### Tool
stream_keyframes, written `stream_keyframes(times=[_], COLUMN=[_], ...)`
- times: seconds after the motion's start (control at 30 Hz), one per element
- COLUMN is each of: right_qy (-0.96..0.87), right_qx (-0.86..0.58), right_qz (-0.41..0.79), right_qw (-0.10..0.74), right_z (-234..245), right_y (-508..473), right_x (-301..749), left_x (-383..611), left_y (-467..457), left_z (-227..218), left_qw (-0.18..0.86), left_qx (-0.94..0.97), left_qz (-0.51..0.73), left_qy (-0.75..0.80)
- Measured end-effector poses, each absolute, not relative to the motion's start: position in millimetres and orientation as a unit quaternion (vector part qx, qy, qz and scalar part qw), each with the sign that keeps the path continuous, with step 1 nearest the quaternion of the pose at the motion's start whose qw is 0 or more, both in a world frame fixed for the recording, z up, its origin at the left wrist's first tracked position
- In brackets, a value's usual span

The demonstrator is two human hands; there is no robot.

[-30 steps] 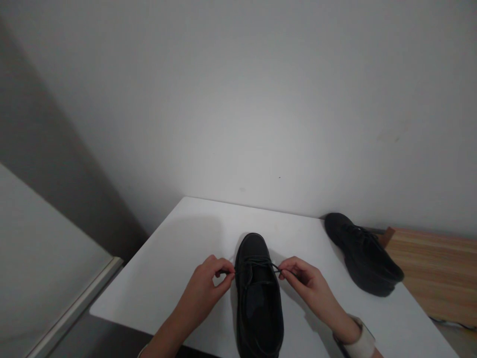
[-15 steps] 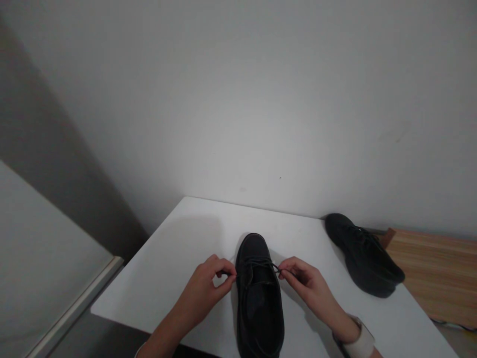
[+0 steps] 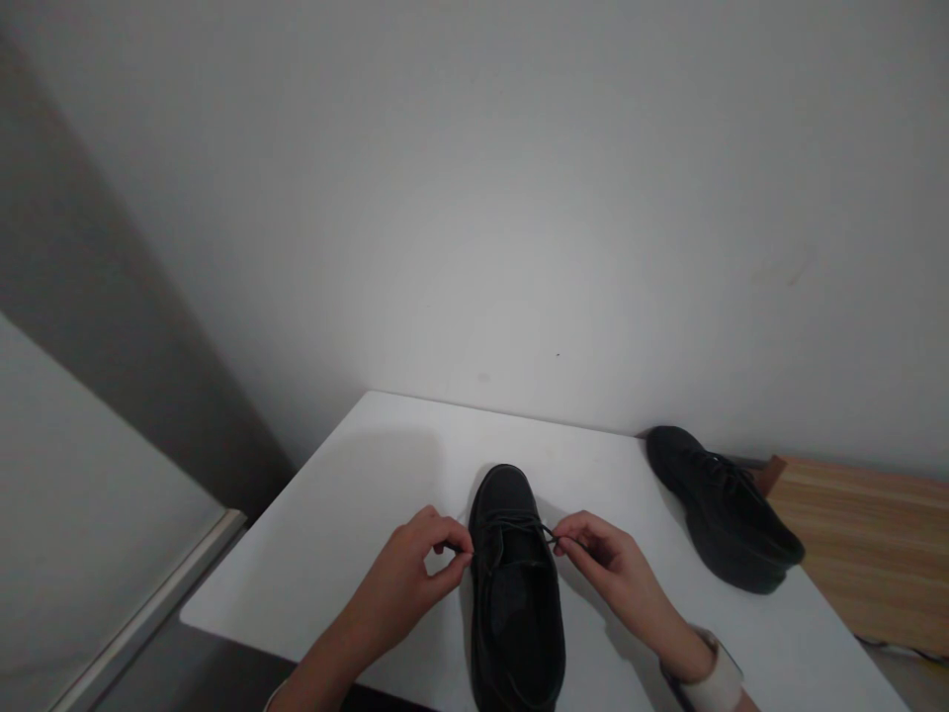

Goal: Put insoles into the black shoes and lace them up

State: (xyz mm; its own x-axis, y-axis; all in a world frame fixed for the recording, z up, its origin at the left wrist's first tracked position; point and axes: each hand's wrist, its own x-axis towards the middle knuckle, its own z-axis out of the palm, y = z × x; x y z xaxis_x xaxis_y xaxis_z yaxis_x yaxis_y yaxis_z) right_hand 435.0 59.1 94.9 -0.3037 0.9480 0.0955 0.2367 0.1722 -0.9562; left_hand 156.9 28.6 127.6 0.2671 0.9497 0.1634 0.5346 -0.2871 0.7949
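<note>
A black lace-up shoe (image 3: pixel 508 489) rests on the white table with its toe pointing away from me. My right hand (image 3: pixel 604 559), on the shoe's right side, pinches a black shoelace (image 3: pixel 547 532) that runs from the eyelets. On the left side my left hand (image 3: pixel 426 554) has thumb and forefinger pressed together against the shoe's edge. What sits in that pinch is too dark and small to see clearly. The shoe's opening faces me, and its heel reaches the bottom of the view.
A second black shoe (image 3: pixel 723 514) lies at the right edge of the white table (image 3: pixel 400 445), close to the wall (image 3: pixel 519 247). Beyond that edge is a wooden board or cabinet top (image 3: pixel 875 544). A white panel (image 3: pixel 89 514) stands at the left.
My left hand has shifted very slightly right, toward the shoe. My right hand keeps its pinch on the shoelace, and the shoes have not moved.
</note>
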Motion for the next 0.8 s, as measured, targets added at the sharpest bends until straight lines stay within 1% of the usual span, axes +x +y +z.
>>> stream_keyframes(times=[0.4,0.57,0.8], right_qy=[-0.659,-0.666,-0.701], right_qx=[-0.45,-0.451,-0.47], right_qz=[0.462,0.454,0.387], right_qw=[0.387,0.384,0.372], right_z=[93.7,90.7,91.2], right_y=[58.8,58.2,52.1], right_x=[434.4,434.7,432.0], left_x=[158.1,161.0,171.0], left_y=[29.0,32.4,33.6], left_z=[131.6,126.9,116.1], left_qw=[0.314,0.303,0.274], left_qx=[0.728,0.723,0.723], left_qz=[0.341,0.339,0.346], left_qy=[0.505,0.52,0.531])
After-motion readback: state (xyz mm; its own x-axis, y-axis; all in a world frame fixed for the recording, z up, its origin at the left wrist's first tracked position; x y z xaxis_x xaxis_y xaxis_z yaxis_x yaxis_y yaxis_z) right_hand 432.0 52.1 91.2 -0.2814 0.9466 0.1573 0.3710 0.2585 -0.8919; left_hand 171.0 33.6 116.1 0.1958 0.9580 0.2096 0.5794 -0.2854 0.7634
